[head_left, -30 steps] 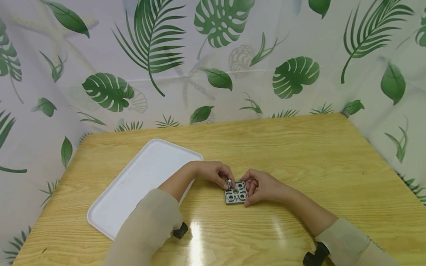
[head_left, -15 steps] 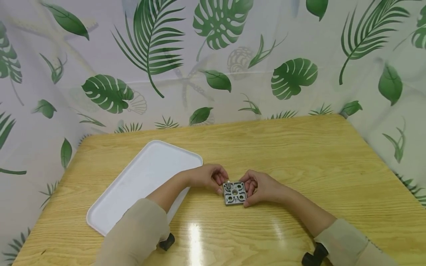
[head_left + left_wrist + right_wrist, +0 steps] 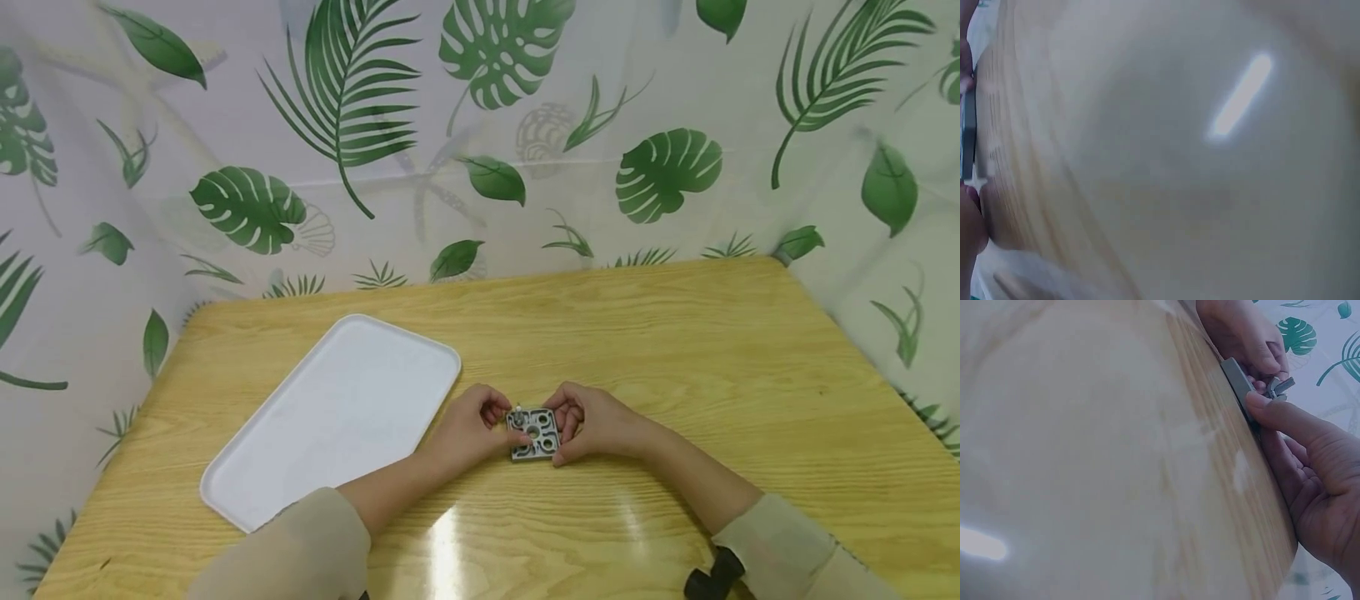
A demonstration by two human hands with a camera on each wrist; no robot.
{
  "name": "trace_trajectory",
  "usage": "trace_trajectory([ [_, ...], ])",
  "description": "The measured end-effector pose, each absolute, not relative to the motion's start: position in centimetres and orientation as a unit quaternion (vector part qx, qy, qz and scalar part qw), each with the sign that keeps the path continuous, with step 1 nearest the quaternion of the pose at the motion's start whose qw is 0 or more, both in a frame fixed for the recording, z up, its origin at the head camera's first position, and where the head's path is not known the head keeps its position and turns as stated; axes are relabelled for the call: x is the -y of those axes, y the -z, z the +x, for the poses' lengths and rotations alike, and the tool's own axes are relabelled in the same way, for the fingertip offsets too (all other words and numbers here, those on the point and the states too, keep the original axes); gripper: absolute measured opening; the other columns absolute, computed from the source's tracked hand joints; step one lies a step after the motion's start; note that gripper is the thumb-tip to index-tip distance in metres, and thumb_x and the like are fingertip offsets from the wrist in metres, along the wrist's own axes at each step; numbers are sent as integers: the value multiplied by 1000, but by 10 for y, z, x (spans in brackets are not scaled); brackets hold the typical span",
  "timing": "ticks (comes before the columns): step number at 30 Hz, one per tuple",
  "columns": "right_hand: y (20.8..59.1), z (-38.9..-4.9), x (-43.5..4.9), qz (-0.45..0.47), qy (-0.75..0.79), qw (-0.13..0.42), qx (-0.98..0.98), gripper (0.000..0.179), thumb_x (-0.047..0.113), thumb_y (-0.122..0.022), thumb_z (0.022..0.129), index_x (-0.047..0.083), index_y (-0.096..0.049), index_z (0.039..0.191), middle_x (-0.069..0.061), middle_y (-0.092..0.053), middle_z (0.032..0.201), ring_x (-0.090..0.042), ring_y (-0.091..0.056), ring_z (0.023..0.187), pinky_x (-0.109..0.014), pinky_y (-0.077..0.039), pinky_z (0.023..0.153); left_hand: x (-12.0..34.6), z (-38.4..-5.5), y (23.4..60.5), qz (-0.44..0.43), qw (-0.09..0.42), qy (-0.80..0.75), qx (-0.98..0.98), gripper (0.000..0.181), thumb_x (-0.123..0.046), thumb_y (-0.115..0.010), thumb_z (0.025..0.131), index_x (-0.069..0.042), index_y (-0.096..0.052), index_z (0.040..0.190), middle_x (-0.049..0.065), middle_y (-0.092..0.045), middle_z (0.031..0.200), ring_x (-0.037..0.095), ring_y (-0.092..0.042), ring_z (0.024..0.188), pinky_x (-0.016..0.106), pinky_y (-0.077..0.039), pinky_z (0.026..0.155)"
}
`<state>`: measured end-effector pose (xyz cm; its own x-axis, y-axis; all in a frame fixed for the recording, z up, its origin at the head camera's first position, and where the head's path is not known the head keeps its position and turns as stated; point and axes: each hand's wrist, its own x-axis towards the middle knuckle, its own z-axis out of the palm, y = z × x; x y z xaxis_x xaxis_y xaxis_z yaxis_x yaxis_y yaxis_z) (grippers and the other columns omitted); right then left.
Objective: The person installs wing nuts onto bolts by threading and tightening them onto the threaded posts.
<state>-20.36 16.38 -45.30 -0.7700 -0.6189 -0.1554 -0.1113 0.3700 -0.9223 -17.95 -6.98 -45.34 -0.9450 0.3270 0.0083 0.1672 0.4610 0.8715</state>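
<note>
A small square grey metal plate (image 3: 544, 432) with round holes lies on the wooden table. In its back left hole stands a small metal bolt-like piece (image 3: 518, 414); the right wrist view shows this piece (image 3: 1277, 389) with a short stem sticking out, its exact kind unclear. My right hand (image 3: 592, 423) grips the plate's right side, thumb at the front corner and index finger at the back one. At the left side, my left hand (image 3: 472, 429) holds the plate, its thumb across the front left hole and its fingers curled by the back left corner. Those fingertips are partly hidden.
A white rectangular tray (image 3: 330, 417) lies at an angle on the left of the table (image 3: 660, 333). Leaf-patterned cloth (image 3: 420, 167) hangs behind and along both sides. A black wrist device (image 3: 712, 573) shows under my right sleeve.
My left hand has let go of the bolt-like piece, drawn back left, then come forward with its thumb over the plate's front left. My right hand has kept its grip.
</note>
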Motion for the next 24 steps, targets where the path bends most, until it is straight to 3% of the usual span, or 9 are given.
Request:
trace_trajectory([
  [11,453,-204,-164,-223,511,248,-792,62,4,-86,64,-8,-50,112,-9,-58,84,-11,-60,68,-21,-50,63,50,-168,464,137,-46,-456,-878,35,-30,-82,73,-9,-61,90,-2,-52,79,9,-45,74,21,-40,66],
  [18,451,-204,-164,-222,509,247,-794,62,5,-86,64,-8,-50,113,-9,-58,84,-11,-60,68,-21,-50,63,49,-170,465,144,-67,-448,-880,25,-27,-78,79,-10,-61,88,-2,-55,80,10,-49,76,21,-43,69],
  [24,451,-204,-164,-221,506,249,-796,62,5,-86,64,-8,-49,113,-9,-57,85,-11,-59,69,-21,-50,63,53,-170,461,152,-43,-470,-868,20,-22,-75,82,-9,-63,90,0,-56,87,13,-52,83,23,-46,75],
])
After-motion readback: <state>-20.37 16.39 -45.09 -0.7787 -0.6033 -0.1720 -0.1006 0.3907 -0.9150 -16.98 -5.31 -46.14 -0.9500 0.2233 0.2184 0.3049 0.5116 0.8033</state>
